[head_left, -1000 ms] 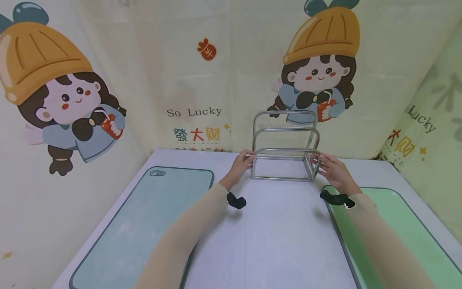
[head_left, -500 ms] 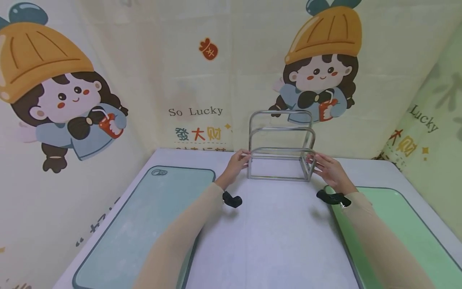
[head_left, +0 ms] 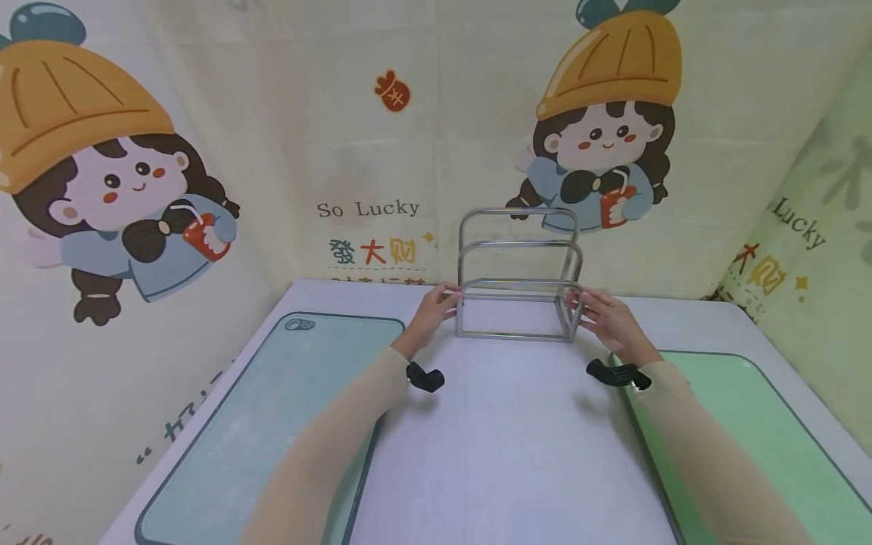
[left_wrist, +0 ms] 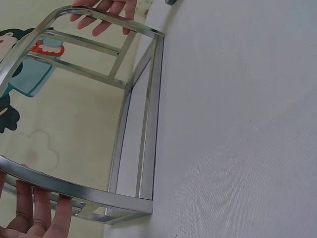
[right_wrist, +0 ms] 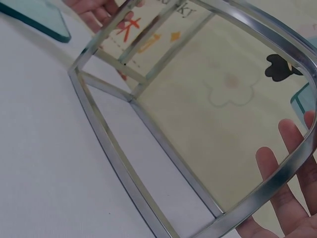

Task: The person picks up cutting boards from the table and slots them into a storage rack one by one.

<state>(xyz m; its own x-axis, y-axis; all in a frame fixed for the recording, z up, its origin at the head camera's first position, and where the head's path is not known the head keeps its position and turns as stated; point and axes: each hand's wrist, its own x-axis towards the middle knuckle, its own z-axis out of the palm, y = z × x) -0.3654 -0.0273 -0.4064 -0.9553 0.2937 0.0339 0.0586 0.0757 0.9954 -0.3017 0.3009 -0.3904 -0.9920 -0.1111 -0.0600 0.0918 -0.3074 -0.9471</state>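
Metal rack point(head_left: 519, 281) shifted leftward, fingers point(left_wrist: 60, 215) of left hand point(head_left: 429, 312) and right hand point(head_left: 615, 319) gripping its sides, white table point(head_left: 524, 439) below

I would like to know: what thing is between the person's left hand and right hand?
The metal rack is between the left hand and the right hand. The head view shows this most clearly.

Blue mat point(head_left: 238, 424) left, green mat point(head_left: 756, 405) right on white table point(head_left: 511, 446).
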